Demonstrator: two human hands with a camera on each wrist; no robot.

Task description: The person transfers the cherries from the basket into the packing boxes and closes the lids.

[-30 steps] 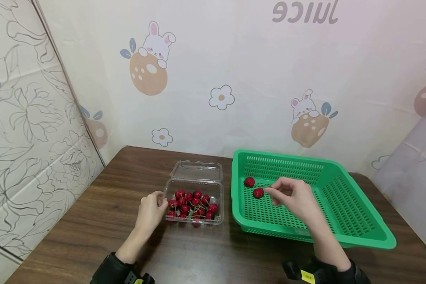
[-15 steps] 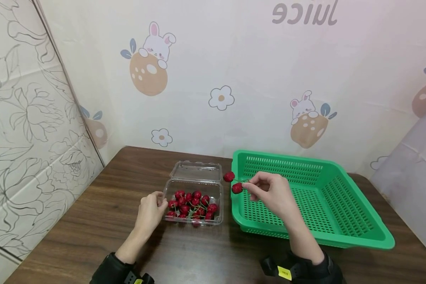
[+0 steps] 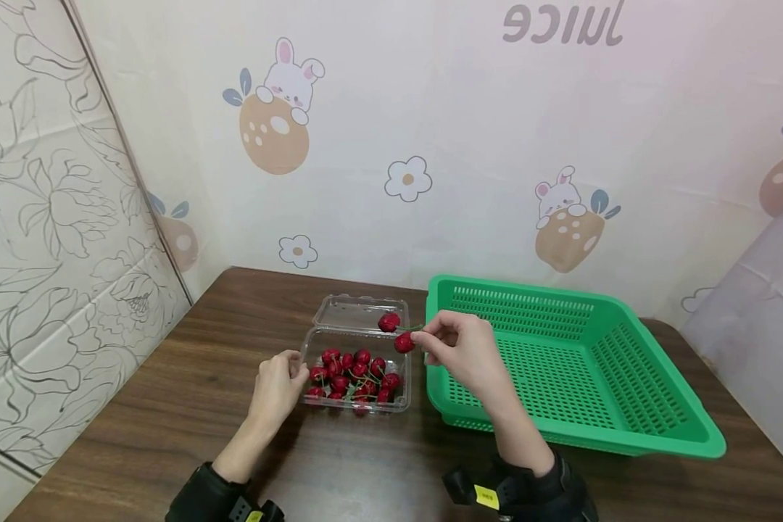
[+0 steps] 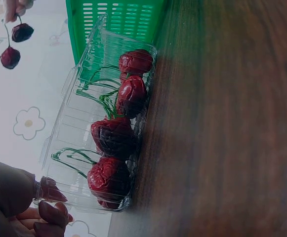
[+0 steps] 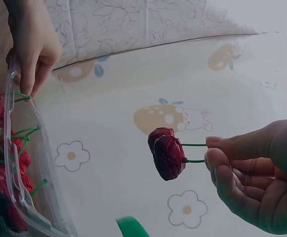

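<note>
Two dark red cherries (image 5: 167, 153) on green stems dangle from my right hand (image 3: 463, 353), whose thumb and forefinger pinch the stems. In the head view that hand is over the left rim of the green basket (image 3: 633, 442), and the cherries overlap the right side of a clear plastic box (image 3: 401, 406). Several more cherries (image 3: 339, 384) with stems lie inside the box, its lid (image 3: 359, 313) tipped back. My left hand (image 3: 275, 388) grips the box's left wall between thumb and fingers, as the left wrist view (image 4: 39, 207) shows.
The box and basket stand side by side on a dark wooden table (image 3: 170, 406). Behind the table hangs a pale wall sheet (image 3: 365, 109) printed with rabbits and flowers. A panel with line-drawn flowers (image 3: 52, 217) borders the left side.
My right hand has lifted the two cherries out of the green basket and carried them left to the box. My left hand stays where it was.
</note>
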